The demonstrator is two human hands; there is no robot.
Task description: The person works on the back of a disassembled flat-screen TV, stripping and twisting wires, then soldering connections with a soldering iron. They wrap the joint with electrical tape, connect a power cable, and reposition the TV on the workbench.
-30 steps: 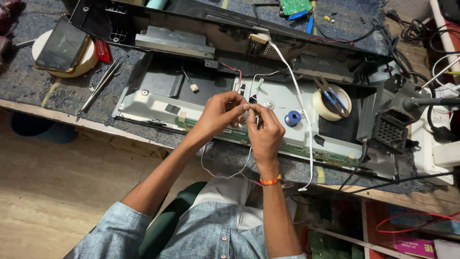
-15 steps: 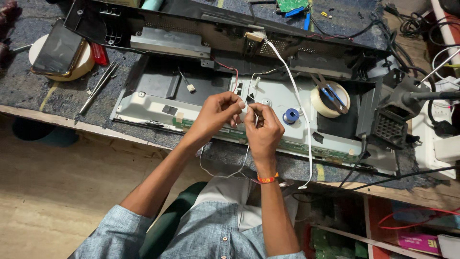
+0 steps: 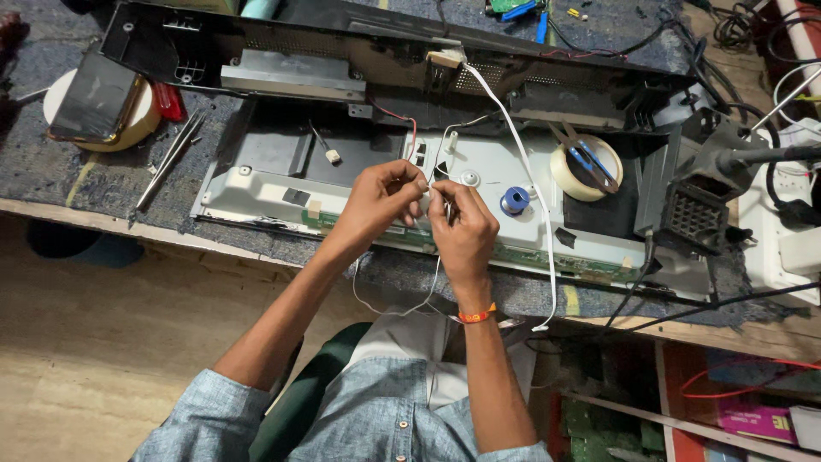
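Okay, both hands meet over the middle of the opened flat panel chassis [image 3: 282,184] on the bench. Left hand [image 3: 379,198] has fingers curled, thumb and forefinger pinching the thin white wire [image 3: 402,310] at its upper end. Right hand [image 3: 463,224] is just beside it, fingertips pinching the same wire, the two hands nearly touching. The wire loops down from the pinch below the bench edge, hangs over the person's lap and comes back up by the right wrist, which has an orange wristband [image 3: 476,315]. Just right of the hands a small blue tape spool [image 3: 515,199] sits on the white panel. Further right a cream tape roll [image 3: 586,167] with blue-handled scissors [image 3: 590,156] lying across it. A flat white ribbon cable [image 3: 532,192] runs from the top frame down past the bench edge, right of the hands. Tweezers [image 3: 171,158] lie well to the left on the grey mat, near a dark phone [image 3: 92,101] resting on another tape roll. Black soldering stand [image 3: 697,214] at far right
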